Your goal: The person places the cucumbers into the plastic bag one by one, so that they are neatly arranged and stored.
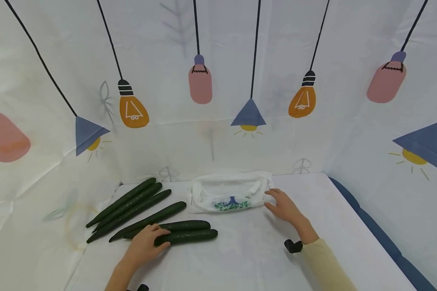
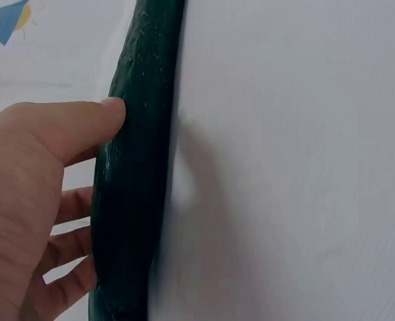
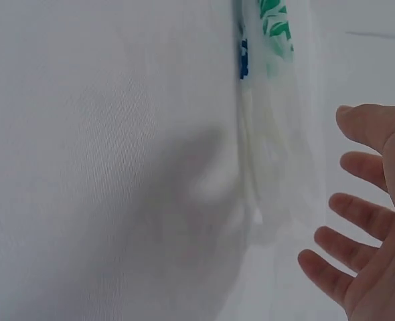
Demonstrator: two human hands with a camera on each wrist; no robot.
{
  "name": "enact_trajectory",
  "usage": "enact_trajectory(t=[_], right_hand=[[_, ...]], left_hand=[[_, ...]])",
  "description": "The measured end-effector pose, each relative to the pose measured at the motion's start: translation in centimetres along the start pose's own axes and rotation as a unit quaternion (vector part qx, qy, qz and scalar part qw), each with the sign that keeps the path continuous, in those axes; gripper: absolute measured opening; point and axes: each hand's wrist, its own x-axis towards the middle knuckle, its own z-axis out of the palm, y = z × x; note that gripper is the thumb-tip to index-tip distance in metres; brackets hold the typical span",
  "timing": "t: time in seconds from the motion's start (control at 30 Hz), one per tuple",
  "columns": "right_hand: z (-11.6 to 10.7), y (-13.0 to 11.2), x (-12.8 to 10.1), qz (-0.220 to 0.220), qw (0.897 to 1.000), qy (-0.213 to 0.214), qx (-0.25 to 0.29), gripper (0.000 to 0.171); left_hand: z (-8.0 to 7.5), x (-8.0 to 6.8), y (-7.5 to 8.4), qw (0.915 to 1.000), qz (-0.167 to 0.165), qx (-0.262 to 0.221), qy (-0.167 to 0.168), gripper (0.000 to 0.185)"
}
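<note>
Left hand [image 1: 143, 244]: grip closed around the near end of the front cucumber [image 1: 187, 236], thumb on one side and fingers curled round the other, as the left wrist view shows with the thumb [image 2: 84, 127] pressed to the dark, bumpy skin [image 2: 134, 200]. That cucumber lies flat on the bench [image 1: 247, 258], roughly crosswise to the person, its far end pointing right. A second cucumber [image 1: 182, 225] lies just behind it and touching it along its length. Four further cucumbers [image 1: 131, 206] lie behind and to the left, slanted from near left to far right, close together in a loose fan near the left edge of the bench. Right hand [image 1: 284, 206]: grip wide and holding nothing, fingers spread and nearly straight, palm down on the bench with the fingertips at the right edge of a white plastic bag [image 1: 229, 196]; the right wrist view shows the fingers [image 3: 348, 267] just beside the thin plastic [image 3: 278, 154], and whether they actually touch it cannot be told. The bag lies at the middle back of the bench, its mouth spread open, with a blue and green print [image 1: 232, 204] on its near side. Cream sleeve [image 1: 325, 262] on the right forearm. White cloth covers the bench. A white backdrop printed with hanging lamps and bulbs [image 1: 200, 81] stands behind and to both sides.
</note>
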Motion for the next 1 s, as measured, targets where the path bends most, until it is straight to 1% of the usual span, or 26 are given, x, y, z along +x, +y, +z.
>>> enact_trajectory(t=[0.1, 0.17, 0.33, 0.43, 0.53, 0.63, 0.73, 0.87, 1.0], right_hand=[[0.6, 0.0, 0.9, 0.004, 1.000, 0.005, 0.015, 0.043], [1.0, 0.2, 1.4, 0.006, 1.000, 0.016, 0.015, 0.041], [2.1, 0.7, 2.3, 0.001, 0.997, 0.077, -0.001, 0.037], [2.6, 1.2, 2.6, 0.000, 0.995, 0.103, 0.002, 0.037], [2.9, 1.7, 3.1, 0.000, 0.993, 0.114, 0.012, 0.039], [3.2, 2.3, 3.6, 0.012, 0.994, 0.107, 0.031, 0.042], [3.5, 2.7, 4.0, 0.038, 0.994, 0.086, 0.062, 0.048], [3.8, 3.1, 4.5, 0.078, 0.991, 0.057, 0.097, 0.055], [4.1, 3.3, 4.5, 0.115, 0.986, 0.034, 0.112, 0.062]], left_hand=[[0.3, 0.4, 0.5, 0.9997, 0.008, -0.014, -0.016, 0.033], [0.8, 0.7, 0.8, 0.9991, 0.010, -0.025, -0.033, 0.034], [1.9, 0.9, 1.5, 0.9958, 0.029, -0.044, -0.075, 0.038], [2.2, 1.0, 1.8, 0.9947, 0.042, -0.052, -0.078, 0.039], [2.2, 1.2, 2.2, 0.9942, 0.047, -0.058, -0.077, 0.039], [2.2, 1.5, 2.5, 0.9936, 0.050, -0.061, -0.081, 0.040], [2.4, 1.7, 2.7, 0.9931, 0.053, -0.061, -0.085, 0.039], [2.6, 1.8, 2.9, 0.9931, 0.051, -0.059, -0.088, 0.039], [2.8, 2.0, 2.9, 0.9922, 0.046, -0.063, -0.097, 0.038]])
